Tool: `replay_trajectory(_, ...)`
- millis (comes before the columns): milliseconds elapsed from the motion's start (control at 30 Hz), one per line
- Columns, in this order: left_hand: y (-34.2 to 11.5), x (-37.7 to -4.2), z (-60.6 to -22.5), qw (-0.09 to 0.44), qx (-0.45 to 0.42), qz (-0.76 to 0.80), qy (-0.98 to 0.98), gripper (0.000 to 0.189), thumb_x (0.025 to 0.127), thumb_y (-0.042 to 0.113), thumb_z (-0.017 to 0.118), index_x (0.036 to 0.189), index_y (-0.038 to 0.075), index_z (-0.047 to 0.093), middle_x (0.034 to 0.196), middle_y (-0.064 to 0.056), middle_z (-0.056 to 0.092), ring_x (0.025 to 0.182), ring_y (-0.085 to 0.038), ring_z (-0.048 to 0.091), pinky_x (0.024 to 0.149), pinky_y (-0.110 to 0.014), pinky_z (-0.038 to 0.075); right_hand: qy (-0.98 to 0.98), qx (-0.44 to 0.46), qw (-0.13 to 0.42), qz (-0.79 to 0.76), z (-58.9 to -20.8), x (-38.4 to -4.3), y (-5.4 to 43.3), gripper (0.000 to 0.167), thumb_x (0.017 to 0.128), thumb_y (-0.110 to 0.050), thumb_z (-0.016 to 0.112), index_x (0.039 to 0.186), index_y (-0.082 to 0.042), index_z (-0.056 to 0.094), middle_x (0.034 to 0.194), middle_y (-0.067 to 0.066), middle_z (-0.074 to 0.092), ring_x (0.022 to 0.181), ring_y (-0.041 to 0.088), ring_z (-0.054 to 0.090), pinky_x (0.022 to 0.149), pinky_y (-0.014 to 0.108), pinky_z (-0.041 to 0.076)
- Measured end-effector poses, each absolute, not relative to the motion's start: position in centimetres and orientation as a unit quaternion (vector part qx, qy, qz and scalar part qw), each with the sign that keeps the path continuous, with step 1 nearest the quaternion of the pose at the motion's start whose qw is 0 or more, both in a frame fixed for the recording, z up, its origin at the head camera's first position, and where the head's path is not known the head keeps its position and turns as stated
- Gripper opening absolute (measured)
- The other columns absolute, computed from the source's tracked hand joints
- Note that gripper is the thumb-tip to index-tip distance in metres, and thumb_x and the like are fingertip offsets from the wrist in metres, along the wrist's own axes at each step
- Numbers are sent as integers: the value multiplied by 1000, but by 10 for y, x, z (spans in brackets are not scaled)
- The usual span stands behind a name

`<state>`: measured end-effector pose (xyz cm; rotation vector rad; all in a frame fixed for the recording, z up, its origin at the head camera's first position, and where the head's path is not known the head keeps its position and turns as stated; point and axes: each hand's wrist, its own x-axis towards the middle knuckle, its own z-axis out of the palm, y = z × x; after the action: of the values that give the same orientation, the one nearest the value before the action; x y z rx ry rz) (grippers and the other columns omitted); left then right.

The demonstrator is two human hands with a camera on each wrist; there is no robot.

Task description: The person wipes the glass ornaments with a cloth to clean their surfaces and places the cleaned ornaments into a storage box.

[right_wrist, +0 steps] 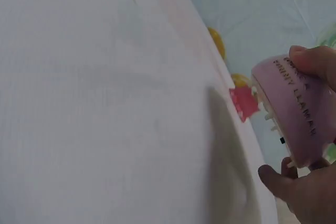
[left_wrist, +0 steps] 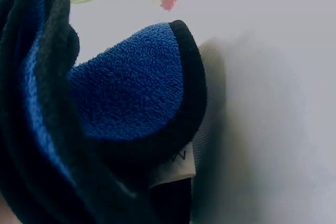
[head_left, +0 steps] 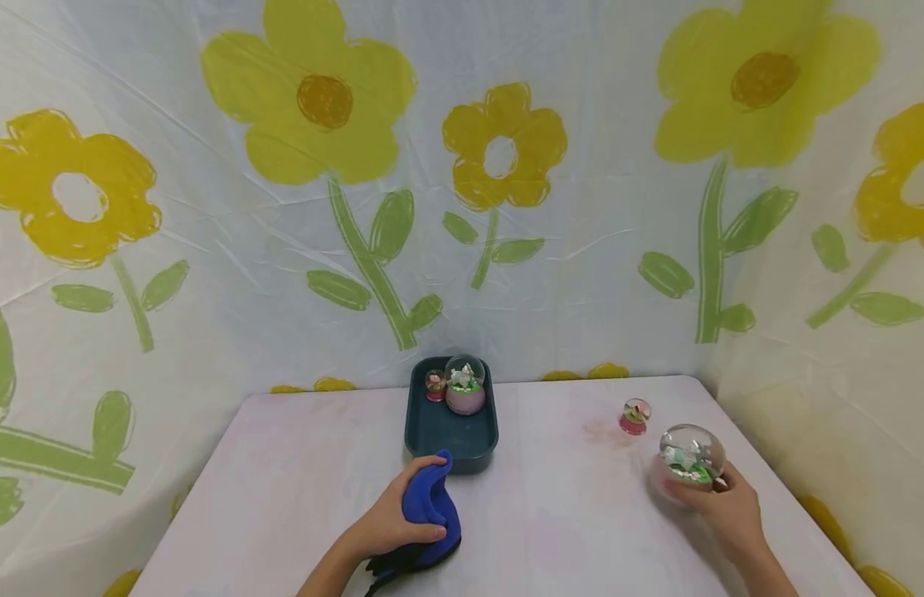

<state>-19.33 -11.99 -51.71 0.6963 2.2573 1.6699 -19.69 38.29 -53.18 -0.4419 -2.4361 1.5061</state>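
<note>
In the head view my left hand (head_left: pixel 391 516) grips a bunched blue cloth (head_left: pixel 436 506) just in front of the tray. The left wrist view shows the cloth's blue pile (left_wrist: pixel 131 82), black edging and a white tag. My right hand (head_left: pixel 734 507) holds a large snow globe (head_left: pixel 689 454) by its base at the right of the table. A white animal figure and green ground show inside its clear dome. In the right wrist view the pink base (right_wrist: pixel 294 100), with lettering, is tilted and raised above the tabletop; thumb and fingers grasp it from opposite sides.
A dark teal tray (head_left: pixel 447 435) stands at the back middle, with a small snow globe (head_left: pixel 435 386) and a large snow globe (head_left: pixel 465 398) inside. Another small snow globe (head_left: pixel 634 417) stands beyond the held one. Flower-printed sheeting (head_left: pixel 581 274) surrounds the pale table (head_left: pixel 566 514).
</note>
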Motion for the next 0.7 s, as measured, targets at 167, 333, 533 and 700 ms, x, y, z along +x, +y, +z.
replay_trajectory(167,-119,-192,-516,126,241,582,766,81,80,27,79,145,36,32,145,-8,35,117,-31,48,86,-40,50,-771,-95,149,612,-514,-196,357,63,75,-7,83,126,-9,46,112,-8,48,91,-1,50,67,16,49)
replay_trajectory(333,-120,-195,-514,123,239,600,754,81,81,29,79,146,35,32,143,-9,36,117,-32,48,87,-42,50,-688,-16,170,706,-490,-193,325,62,75,12,75,125,-15,50,116,-4,48,97,2,54,72,16,51)
replay_trajectory(533,-121,-202,-510,113,248,614,740,79,82,30,78,146,33,32,141,-13,37,118,-35,47,87,-45,50,-714,25,166,679,-465,-187,289,60,75,11,76,125,-10,50,118,-5,50,101,9,51,70,20,52)
replay_trajectory(700,-117,-208,-504,106,258,624,729,80,80,30,78,146,32,33,140,-11,37,118,-34,47,88,-43,49,-744,73,153,646,-457,-182,255,61,69,11,79,121,-6,50,122,-2,51,103,10,54,70,27,54)
